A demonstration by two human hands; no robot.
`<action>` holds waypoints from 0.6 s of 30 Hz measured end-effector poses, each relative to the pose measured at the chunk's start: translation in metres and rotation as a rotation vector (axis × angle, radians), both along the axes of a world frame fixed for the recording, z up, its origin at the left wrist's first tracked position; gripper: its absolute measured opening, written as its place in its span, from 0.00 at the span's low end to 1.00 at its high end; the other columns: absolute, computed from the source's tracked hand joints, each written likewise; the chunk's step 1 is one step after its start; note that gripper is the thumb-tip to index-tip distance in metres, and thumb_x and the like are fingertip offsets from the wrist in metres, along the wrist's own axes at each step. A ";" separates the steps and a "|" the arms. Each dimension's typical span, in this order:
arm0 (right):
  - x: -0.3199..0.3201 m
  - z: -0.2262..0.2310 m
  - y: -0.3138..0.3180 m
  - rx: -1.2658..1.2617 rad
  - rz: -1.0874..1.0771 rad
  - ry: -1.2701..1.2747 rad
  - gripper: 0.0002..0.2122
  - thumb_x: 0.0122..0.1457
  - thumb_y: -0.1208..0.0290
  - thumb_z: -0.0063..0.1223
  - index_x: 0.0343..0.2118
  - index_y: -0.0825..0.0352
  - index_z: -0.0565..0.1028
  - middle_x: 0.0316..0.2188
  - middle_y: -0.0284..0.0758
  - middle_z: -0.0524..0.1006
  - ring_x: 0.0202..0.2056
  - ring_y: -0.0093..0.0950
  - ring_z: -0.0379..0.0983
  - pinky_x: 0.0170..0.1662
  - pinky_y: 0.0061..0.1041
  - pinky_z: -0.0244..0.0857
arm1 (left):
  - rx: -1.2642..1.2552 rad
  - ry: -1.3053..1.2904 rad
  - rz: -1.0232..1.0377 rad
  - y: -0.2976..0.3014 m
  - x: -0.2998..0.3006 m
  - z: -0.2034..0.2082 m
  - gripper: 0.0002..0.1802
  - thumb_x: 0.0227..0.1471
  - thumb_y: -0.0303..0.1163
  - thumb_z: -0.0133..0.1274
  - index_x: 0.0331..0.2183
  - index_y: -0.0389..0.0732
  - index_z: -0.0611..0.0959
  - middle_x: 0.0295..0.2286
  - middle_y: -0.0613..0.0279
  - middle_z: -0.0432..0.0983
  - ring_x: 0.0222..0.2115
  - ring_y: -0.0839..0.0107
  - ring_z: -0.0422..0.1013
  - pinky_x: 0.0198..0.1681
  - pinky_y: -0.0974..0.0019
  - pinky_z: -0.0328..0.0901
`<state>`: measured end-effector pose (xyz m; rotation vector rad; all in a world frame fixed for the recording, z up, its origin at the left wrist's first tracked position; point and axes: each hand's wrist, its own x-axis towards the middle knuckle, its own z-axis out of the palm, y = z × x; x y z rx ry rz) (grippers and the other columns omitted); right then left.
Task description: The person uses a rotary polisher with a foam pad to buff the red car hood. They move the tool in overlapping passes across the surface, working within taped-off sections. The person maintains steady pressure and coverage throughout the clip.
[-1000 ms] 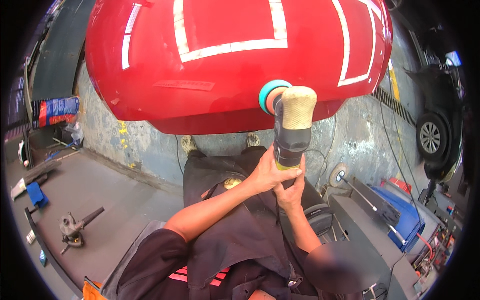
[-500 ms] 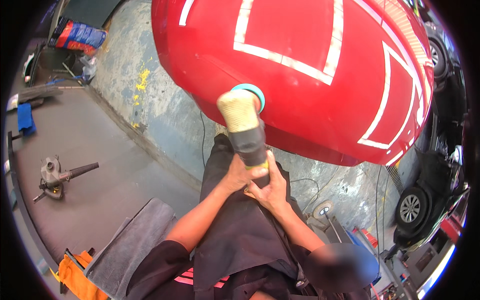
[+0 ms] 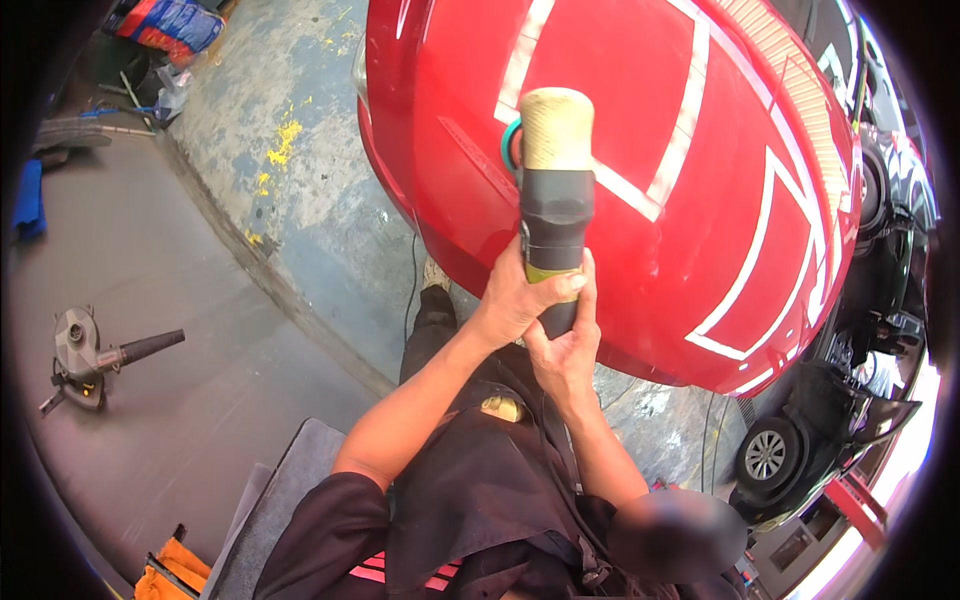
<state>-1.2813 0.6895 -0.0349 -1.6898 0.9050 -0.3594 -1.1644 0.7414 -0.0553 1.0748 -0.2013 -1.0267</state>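
A polisher [image 3: 557, 205] with a cream head cover and a dark grip rises in front of me over a red car hood [image 3: 650, 280]. Both my hands are wrapped round its lower handle. My left hand [image 3: 512, 303] grips it from the left, thumb across the front. From the right, my right hand [image 3: 566, 360] closes round the lower end, fingers up along its side. A teal pad [image 3: 510, 146] shows only as an edge left of the head; whether it touches the paint is hidden. White masking tape [image 3: 680, 120] outlines sections of the hood.
On the grey bench [image 3: 220, 400] at left lies a leaf blower [image 3: 90, 355]. A grey towel [image 3: 290, 480] and an orange cloth [image 3: 170, 575] are near me. A black car [image 3: 800, 440] stands at right. Dark cables [image 3: 708, 450] hang near the hood's edge.
Both hands have carried the polisher up and to the right, farther over the hood. Its teal pad has turned from the right side of the head to the left. My view has shifted too.
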 end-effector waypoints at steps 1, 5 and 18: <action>-0.001 -0.001 -0.002 0.036 -0.014 -0.028 0.48 0.53 0.66 0.73 0.75 0.64 0.55 0.61 0.52 0.76 0.59 0.45 0.78 0.60 0.38 0.73 | -0.012 -0.013 -0.006 -0.001 -0.002 -0.003 0.32 0.53 0.43 0.68 0.53 0.38 0.75 0.42 0.66 0.74 0.42 0.75 0.71 0.48 0.67 0.69; -0.003 -0.009 0.013 -0.253 0.235 0.122 0.49 0.52 0.64 0.73 0.76 0.60 0.56 0.60 0.49 0.76 0.58 0.45 0.78 0.57 0.40 0.75 | 0.094 0.014 0.137 0.035 -0.011 -0.019 0.22 0.54 0.42 0.66 0.45 0.40 0.80 0.36 0.68 0.76 0.37 0.76 0.73 0.43 0.66 0.70; -0.233 -0.013 0.021 -0.149 -0.378 0.078 0.50 0.62 0.53 0.67 0.75 0.74 0.46 0.69 0.48 0.61 0.69 0.40 0.60 0.71 0.38 0.52 | 0.086 -0.132 -0.511 -0.045 -0.206 0.009 0.46 0.47 0.46 0.75 0.59 0.34 0.71 0.50 0.50 0.78 0.52 0.64 0.74 0.59 0.56 0.67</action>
